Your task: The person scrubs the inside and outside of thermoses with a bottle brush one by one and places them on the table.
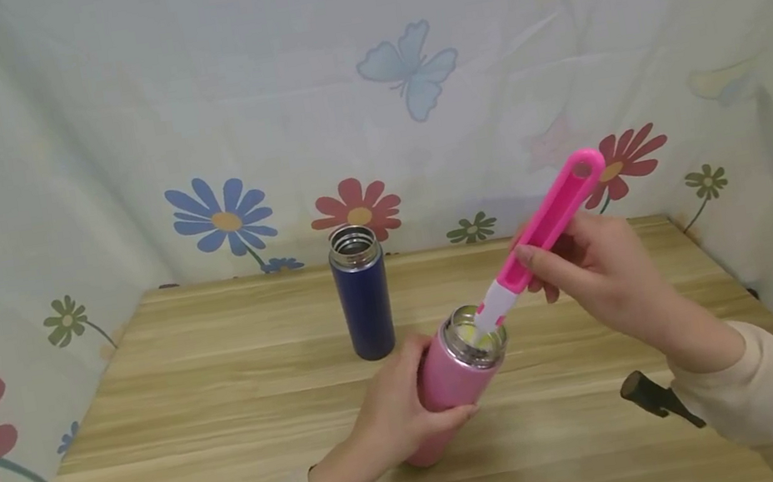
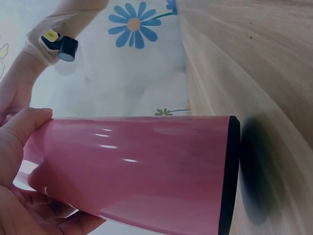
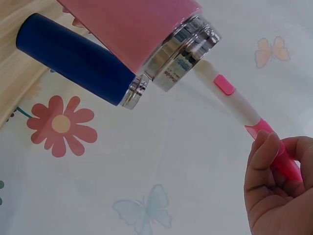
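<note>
My left hand (image 1: 394,408) grips a pink thermos bottle (image 1: 455,369) around its body, thumb on the near side. The bottle tilts to the right, its steel mouth facing up and toward my right hand. In the left wrist view its black base (image 2: 232,176) stands just off the wood. My right hand (image 1: 608,273) pinches the pink handle (image 1: 559,205) of a bottle brush, whose white neck (image 1: 496,306) goes into the mouth. Something yellowish shows inside the rim; the rest of the brush head is hidden in the bottle.
Behind the pink bottle a dark blue thermos bottle (image 1: 366,303) stands upright and uncapped on the wooden table (image 1: 238,357). A cloth (image 1: 255,85) printed with flowers and butterflies hangs behind and at both sides. Dark camera mounts (image 1: 658,398) stick out at the wrists.
</note>
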